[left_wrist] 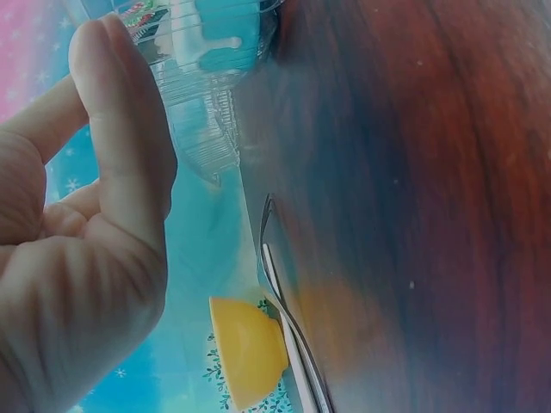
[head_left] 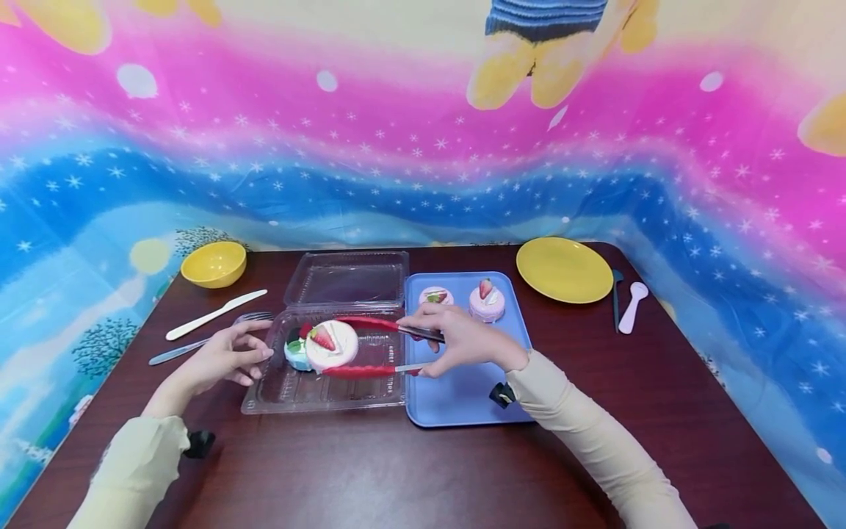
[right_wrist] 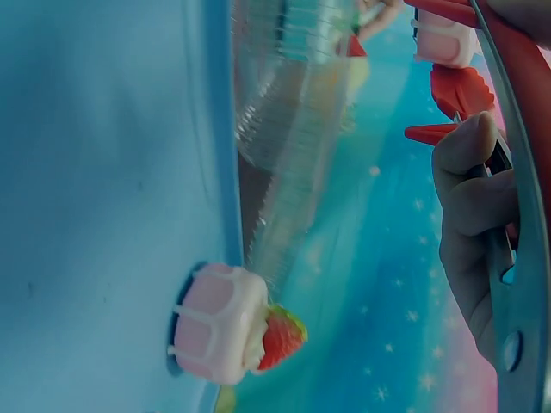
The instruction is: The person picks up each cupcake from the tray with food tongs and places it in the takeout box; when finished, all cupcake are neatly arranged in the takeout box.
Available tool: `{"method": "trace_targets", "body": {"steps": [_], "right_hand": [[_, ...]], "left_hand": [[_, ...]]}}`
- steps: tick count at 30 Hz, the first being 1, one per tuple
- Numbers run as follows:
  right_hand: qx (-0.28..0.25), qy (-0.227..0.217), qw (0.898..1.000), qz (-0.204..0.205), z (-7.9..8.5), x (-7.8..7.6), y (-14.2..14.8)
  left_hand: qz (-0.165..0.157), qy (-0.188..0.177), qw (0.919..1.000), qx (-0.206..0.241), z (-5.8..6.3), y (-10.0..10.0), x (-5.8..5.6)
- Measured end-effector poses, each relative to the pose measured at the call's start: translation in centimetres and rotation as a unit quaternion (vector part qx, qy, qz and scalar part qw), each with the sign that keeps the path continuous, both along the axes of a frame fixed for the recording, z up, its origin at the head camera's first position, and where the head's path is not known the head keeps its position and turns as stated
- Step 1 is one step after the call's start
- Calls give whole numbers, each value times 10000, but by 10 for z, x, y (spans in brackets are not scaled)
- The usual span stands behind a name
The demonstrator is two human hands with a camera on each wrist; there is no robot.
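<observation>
My right hand grips a pair of tongs with red tips. Between those tips a round pink-and-white cake topped with a strawberry is held over the clear plastic container. Inside the container, partly covered by that cake in the head view, sits a blue cake. My left hand has its fingers loosely bent, fingertips right at the container's left rim, and holds nothing. On the blue tray to the right stand a pink strawberry cake and another small cake, partly behind my right hand.
The container's lid lies folded back behind it. To the left are a yellow bowl, a white knife and a fork. At the back right lie a yellow plate, a pale pink spoon and a dark utensil.
</observation>
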State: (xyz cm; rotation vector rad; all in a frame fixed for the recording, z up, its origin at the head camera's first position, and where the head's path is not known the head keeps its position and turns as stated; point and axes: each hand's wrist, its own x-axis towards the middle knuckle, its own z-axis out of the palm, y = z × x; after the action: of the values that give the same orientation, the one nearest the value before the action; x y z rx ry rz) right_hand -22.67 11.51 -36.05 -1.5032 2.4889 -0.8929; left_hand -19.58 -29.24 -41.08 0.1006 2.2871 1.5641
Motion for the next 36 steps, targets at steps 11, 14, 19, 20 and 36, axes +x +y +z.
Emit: {"method": "trace_targets", "body": {"steps": [11,14,19,20,36], "right_hand": [[335,-56,9993,-170,-3,-1,-15],[440,-88,9990,-80,-5,-1,-19],[447,-209,9987,87,-8,0,-27],[453,-189,9988,74,-9,0,-28],[1490,145,9876,483,-1,-13,-53]], "left_hand": [[7,38,10000,20,-1,-1,1],[18,34,10000,1,-1,-2,1],[36,-9,10000,16,-1,-2,0],[38,-17,10000,24,-2,-2,0],[-3,11,10000,54,-1,-2,0]]}}
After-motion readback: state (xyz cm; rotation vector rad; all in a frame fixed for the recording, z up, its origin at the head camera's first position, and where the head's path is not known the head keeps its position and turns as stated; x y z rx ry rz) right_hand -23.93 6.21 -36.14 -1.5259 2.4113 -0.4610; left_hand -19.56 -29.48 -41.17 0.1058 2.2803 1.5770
